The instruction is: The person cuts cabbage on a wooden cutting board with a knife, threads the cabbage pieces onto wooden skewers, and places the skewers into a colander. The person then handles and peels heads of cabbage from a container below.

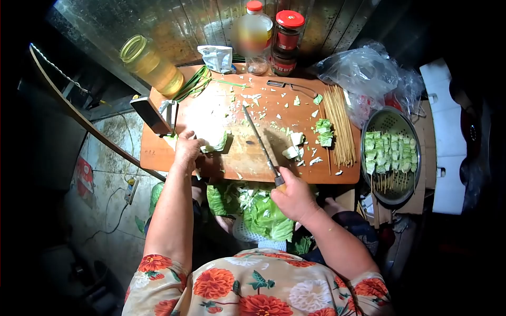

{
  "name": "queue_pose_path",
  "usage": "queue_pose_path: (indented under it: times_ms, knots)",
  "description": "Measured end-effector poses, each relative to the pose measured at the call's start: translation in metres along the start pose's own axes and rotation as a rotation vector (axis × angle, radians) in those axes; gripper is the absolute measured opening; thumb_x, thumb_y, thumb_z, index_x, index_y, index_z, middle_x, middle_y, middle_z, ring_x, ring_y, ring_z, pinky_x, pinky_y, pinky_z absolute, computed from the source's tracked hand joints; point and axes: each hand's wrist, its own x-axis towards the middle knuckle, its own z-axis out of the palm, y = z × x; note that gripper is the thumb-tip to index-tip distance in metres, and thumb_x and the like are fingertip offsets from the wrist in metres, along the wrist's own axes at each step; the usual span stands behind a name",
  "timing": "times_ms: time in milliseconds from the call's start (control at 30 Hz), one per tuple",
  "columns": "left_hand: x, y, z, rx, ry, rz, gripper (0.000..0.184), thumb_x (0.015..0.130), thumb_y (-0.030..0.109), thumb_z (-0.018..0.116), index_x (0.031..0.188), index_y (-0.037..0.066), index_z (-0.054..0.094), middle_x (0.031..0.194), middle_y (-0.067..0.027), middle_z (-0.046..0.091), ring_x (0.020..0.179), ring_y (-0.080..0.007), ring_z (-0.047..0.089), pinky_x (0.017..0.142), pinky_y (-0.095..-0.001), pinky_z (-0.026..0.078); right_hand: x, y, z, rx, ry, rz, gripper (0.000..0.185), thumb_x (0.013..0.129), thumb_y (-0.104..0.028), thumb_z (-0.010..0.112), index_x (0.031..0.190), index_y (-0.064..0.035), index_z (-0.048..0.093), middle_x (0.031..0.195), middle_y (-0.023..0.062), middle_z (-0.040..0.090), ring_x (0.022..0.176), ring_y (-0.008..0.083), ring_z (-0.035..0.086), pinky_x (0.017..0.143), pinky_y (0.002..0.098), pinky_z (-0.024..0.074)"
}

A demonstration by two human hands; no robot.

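Note:
My right hand (pixel 293 195) is wrapped round the handle of a knife (pixel 256 137), whose narrow blade points away over the wooden board. At the board's left side is my left hand (pixel 188 150), its fingers apart and the thumb side close to a pale green cabbage piece (pixel 215 143); whether they touch I cannot tell. Just beyond that hand a phone (pixel 151 115) leans on a stand. To the right of the blade lie cut cabbage chunks (pixel 293 151) and a skewer threaded with cabbage (pixel 324 132).
Bare bamboo skewers (pixel 340 126) lie along the board's (pixel 232 168) right side. A colander (pixel 391 197) beside it holds several cabbage skewers. Jars, bottles and a plastic bag (pixel 363 73) line the back. Below the front edge are loose cabbage leaves (pixel 269 216).

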Motion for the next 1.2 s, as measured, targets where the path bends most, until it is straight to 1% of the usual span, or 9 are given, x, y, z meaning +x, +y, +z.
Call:
queue_pose_path:
  times_ms: [167,267,400,567,633,767,833,1033,1200]
  knots:
    - [0.019,-0.025,0.012,-0.111,-0.126,-0.045,0.058,0.076,0.003,0.067,0.131,0.001,0.050,0.097,-0.0070,0.064,0.083,-0.0140,0.062,0.064,-0.0268,0.048,-0.003,-0.005,0.008,-0.002,-0.045,-0.005,0.056,0.079,-0.021,0.056,0.128,0.0043,0.047,0.096,0.0276,0.064,0.092,0.0418,0.062,0.083,0.0453,0.0493]
    - [0.017,-0.023,0.024,-0.152,-0.288,0.041,0.066,0.070,-0.009,0.066,0.133,-0.003,0.049,0.108,-0.0148,0.063,0.095,-0.0213,0.062,0.081,-0.0334,0.052,-0.004,-0.010,0.006,-0.007,-0.131,0.087,0.056,0.078,-0.016,0.059,0.130,0.0016,0.047,0.103,0.0226,0.065,0.096,0.0332,0.064,0.087,0.0372,0.0487]
    - [0.010,-0.014,0.045,0.107,-0.417,0.188,0.063,0.073,-0.012,0.062,0.133,-0.002,0.048,0.120,-0.0155,0.060,0.107,-0.0239,0.059,0.086,-0.0276,0.049,-0.008,-0.005,0.006,-0.006,-0.128,0.027,0.055,0.078,-0.016,0.058,0.129,0.0003,0.048,0.093,0.0218,0.065,0.087,0.0335,0.065,0.081,0.0385,0.0498]
    - [0.003,-0.022,0.077,-0.104,-0.411,0.193,0.057,0.075,-0.016,0.056,0.131,-0.006,0.048,0.124,-0.0158,0.059,0.110,-0.0231,0.058,0.087,-0.0287,0.050,-0.011,-0.004,0.002,-0.018,-0.145,0.049,0.054,0.077,-0.016,0.057,0.128,-0.0003,0.049,0.084,0.0218,0.064,0.079,0.0345,0.064,0.075,0.0402,0.0499]
    - [0.000,-0.026,0.082,-0.096,-0.280,0.195,0.044,0.073,-0.007,0.065,0.117,-0.004,0.059,0.103,-0.0110,0.065,0.092,-0.0181,0.062,0.079,-0.0288,0.051,-0.012,0.003,0.004,-0.034,-0.113,0.026,0.053,0.077,-0.015,0.056,0.128,-0.0009,0.049,0.082,0.0224,0.064,0.078,0.0363,0.064,0.075,0.0410,0.0498]
    - [-0.006,-0.026,0.083,-0.011,-0.236,0.045,0.035,0.076,-0.003,0.065,0.110,-0.005,0.060,0.094,-0.0100,0.066,0.080,-0.0178,0.063,0.070,-0.0296,0.053,-0.013,0.004,0.004,-0.066,-0.118,0.032,0.054,0.077,-0.014,0.055,0.128,-0.0018,0.048,0.081,0.0232,0.064,0.078,0.0383,0.063,0.074,0.0424,0.0497]
    - [-0.011,-0.026,0.083,-0.124,-0.305,-0.031,0.025,0.078,0.000,0.064,0.103,-0.004,0.062,0.084,-0.0085,0.066,0.069,-0.0169,0.062,0.059,-0.0288,0.052,-0.013,0.001,0.002,-0.044,-0.157,0.055,0.054,0.077,-0.014,0.054,0.130,-0.0025,0.046,0.083,0.0246,0.064,0.080,0.0404,0.063,0.076,0.0438,0.0494]
    - [-0.006,-0.034,0.088,-0.235,-0.239,-0.020,0.010,0.081,0.001,0.063,0.091,0.001,0.061,0.077,-0.0061,0.063,0.060,-0.0131,0.058,0.048,-0.0261,0.047,-0.013,-0.005,0.001,-0.077,-0.179,0.091,0.056,0.079,-0.014,0.053,0.133,-0.0029,0.043,0.086,0.0277,0.063,0.085,0.0434,0.062,0.079,0.0468,0.0483]
    - [-0.005,-0.031,0.091,-0.190,-0.199,-0.044,0.014,0.079,0.001,0.067,0.091,0.001,0.059,0.077,-0.0059,0.063,0.058,-0.0130,0.057,0.047,-0.0259,0.046,-0.006,-0.010,-0.002,-0.102,-0.196,0.087,0.053,0.080,-0.014,0.052,0.130,-0.0016,0.042,0.088,0.0301,0.062,0.088,0.0457,0.060,0.080,0.0491,0.0471]
